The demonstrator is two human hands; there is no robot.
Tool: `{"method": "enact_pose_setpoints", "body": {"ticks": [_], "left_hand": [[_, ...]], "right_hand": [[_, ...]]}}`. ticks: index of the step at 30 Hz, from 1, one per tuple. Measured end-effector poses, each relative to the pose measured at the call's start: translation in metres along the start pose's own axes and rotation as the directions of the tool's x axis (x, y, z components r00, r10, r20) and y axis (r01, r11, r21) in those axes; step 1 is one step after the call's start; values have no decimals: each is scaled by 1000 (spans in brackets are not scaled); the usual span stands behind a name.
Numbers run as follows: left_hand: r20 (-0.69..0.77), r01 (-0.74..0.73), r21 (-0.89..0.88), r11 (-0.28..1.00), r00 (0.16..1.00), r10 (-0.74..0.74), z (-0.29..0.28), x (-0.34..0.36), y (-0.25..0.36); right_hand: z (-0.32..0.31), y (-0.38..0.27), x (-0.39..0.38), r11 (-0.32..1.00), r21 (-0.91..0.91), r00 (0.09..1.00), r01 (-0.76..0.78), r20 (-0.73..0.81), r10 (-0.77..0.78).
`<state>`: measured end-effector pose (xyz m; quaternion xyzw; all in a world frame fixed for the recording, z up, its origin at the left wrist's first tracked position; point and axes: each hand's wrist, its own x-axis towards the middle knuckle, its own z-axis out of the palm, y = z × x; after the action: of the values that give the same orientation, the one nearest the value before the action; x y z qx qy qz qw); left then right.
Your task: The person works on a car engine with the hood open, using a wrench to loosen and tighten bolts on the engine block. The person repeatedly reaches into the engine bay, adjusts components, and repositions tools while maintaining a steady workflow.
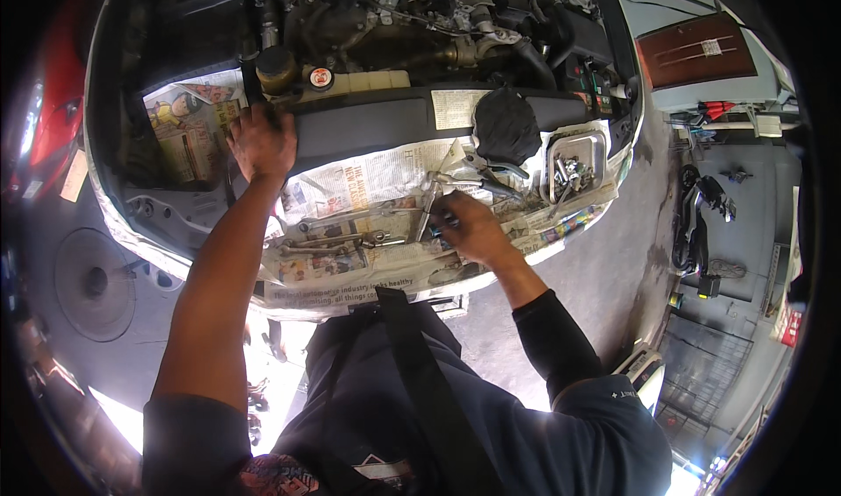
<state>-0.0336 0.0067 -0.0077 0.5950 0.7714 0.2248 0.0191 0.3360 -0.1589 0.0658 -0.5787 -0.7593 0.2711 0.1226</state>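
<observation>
My left hand [265, 144] rests at the left end of the black radiator cover panel [359, 130], fingers apart and partly in shadow. Over the newspaper-lined front edge, my right hand [475, 229] is closed around a small dark object whose kind I cannot make out. Just left of its fingers lies a silver ratchet [427, 205]. Several wrenches [377, 238] lie on the newspaper [350, 185] between my hands. To the right, a metal tray [554, 185] holds loose bolts and small metal parts, next to a round black cover [506, 126].
Beyond the panel sits the open engine bay [438, 45], with a pale plastic tank [363, 81] and its capped neck. A red car [57, 93] stands at the left. A round fan-like grille [95, 272] is low on the left; a tool-hung grey panel [736, 189] stands right.
</observation>
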Motion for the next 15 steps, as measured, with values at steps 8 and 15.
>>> {"method": "enact_pose_setpoints", "body": {"ticks": [8,15], "left_hand": [[122,35,18,999,992,-37,6,1,-10],[74,-298,-137,944,948,310,-45,-65,-29]], "right_hand": [[88,-53,50,930,-233,957,283,131,-259],[110,-51,73,710,-464,843,530,201,-499]]}}
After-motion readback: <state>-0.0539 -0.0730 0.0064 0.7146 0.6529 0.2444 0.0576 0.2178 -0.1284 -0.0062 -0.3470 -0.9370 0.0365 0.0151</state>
